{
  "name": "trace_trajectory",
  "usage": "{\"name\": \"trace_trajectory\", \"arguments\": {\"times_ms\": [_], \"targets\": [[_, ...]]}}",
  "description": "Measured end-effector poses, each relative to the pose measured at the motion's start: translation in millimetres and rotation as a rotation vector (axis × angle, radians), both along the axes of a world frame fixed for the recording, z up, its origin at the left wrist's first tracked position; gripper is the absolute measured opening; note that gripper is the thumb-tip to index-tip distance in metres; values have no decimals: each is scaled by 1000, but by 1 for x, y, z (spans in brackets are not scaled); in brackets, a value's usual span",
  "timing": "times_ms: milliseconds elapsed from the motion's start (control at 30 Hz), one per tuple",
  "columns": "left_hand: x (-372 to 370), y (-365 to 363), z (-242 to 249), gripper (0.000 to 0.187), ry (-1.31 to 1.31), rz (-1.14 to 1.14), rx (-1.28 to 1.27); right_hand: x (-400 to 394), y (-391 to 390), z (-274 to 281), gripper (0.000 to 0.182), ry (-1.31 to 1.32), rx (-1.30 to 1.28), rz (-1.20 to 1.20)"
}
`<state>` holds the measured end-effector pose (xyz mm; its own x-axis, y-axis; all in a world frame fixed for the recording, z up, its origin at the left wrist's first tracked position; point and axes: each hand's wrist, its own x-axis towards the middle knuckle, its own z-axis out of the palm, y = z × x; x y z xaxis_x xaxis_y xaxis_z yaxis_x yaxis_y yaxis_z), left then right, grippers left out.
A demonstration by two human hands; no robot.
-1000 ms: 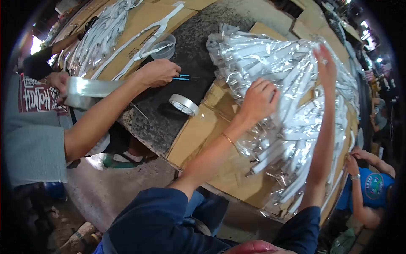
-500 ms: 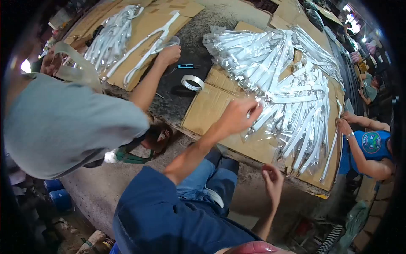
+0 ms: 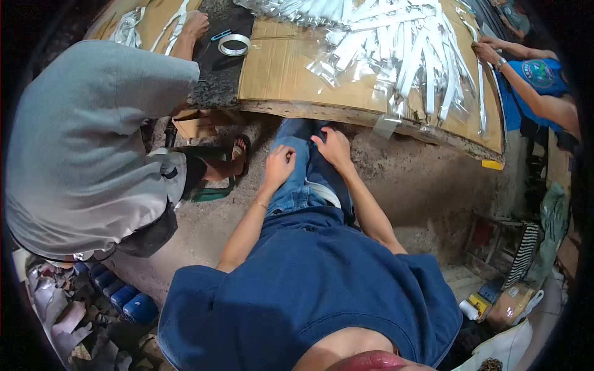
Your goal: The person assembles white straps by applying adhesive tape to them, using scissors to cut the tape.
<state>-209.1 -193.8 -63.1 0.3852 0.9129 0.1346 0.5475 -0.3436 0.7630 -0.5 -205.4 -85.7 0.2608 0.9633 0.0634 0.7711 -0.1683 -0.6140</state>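
My left hand [image 3: 280, 166] rests on the left thigh of my blue jeans [image 3: 296, 154], its fingers curled in with nothing visible in them. Just right of it, my right hand [image 3: 334, 148] lies over the other thigh, thumb and fingers apart and holding nothing. Both hands are below the front edge of a cardboard-covered table [image 3: 278, 74]. On that cardboard, beyond my hands, lies a spread of white flat straps in clear plastic bags [image 3: 408, 59]. The upper part of this pile is cut off by the view.
A co-worker in grey [image 3: 105, 136] sits at left, one hand by a white strap [image 3: 180, 21]. A tape roll [image 3: 234, 45] and a blue cutter [image 3: 221, 34] lie between us. Another person in blue [image 3: 538, 77] holds a strap at right. A stool [image 3: 489, 238] stands at lower right.
Both my hands have come to my lap. My left hand has drawn back from the bagged straps, and my right has moved left from near the table edge. My view has tipped downward.
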Motion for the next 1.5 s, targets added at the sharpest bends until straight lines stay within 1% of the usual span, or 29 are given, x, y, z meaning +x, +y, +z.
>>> {"name": "trace_trajectory", "arguments": {"times_ms": [33,100,133,200,233,267,300,400,433,500,633,700,733,767,833,900,933,967,1033,1067,1100,1133,1167,1233,1300,1367,1400,1433,1500], "targets": [[2,-1,2,10,1,-4,13,-6,3,4,40,1,13,-4],[7,3,4,10,114,-9,29,-11,16,14,38,-44,-129,45],[6,4,-1,11,135,-1,43,-8,20,3,37,84,-119,162],[5,2,-6,11,159,2,51,-1,16,-13,37,133,-55,231],[5,3,-7,10,179,1,36,-4,13,-4,36,178,-15,300],[5,2,-8,11,155,1,40,-10,6,4,31,197,32,201],[4,2,-11,11,148,13,50,-16,2,4,31,194,49,211],[5,-1,-7,11,132,33,65,-26,2,-8,22,147,219,-4],[3,-1,-7,11,151,29,68,-26,2,-9,22,147,233,15],[1,-4,-5,11,172,45,77,-26,2,-10,20,228,283,-74],[-8,-7,2,9,154,75,97,-19,0,-12,18,200,294,-102],[-13,-9,2,9,248,87,279,-12,-4,-12,17,225,330,-82],[-13,-15,3,9,386,98,355,-8,-5,-10,17,248,357,-89],[-12,-19,5,9,383,112,366,-4,-8,-9,17,246,369,-76],[-13,-26,3,11,491,-230,447,1,-13,-7,16,286,372,-67],[-16,-33,-14,13,586,-547,335,3,-19,-1,16,312,368,-64],[-16,-39,-15,17,662,-567,207,4,-19,-1,16,337,352,-71],[-21,-45,-15,23,629,-585,63,4,-18,-2,16,338,354,-79],[-31,-49,-17,22,856,-826,88,-1,-18,-1,15,346,382,-51],[-32,-47,-19,22,859,-854,91,-4,-18,-2,15,358,397,-39],[-29,-48,-1,23,893,-777,-279,-7,-16,-2,15,359,393,-71],[-28,-50,7,24,917,-679,-651,-9,-15,-2,14,367,387,-25],[-32,-51,5,24,934,-709,-655,-12,-15,-2,13,378,381,20],[-53,-56,-6,30,525,-1187,-745,-21,-16,-3,13,421,370,16],[-103,-74,-115,32,249,-1223,-591,-28,-11,-1,13,469,381,12],[-93,-97,-77,28,447,-844,-487,-36,-12,0,13,459,353,90],[-97,-102,-83,29,471,-854,-383,-38,-12,-1,12,467,354,92],[-93,-105,-63,29,487,-890,-395,-38,-11,0,12,475,350,51],[-88,-110,-22,33,254,-666,-290,-37,-13,-1,14,486,379,66]]}}
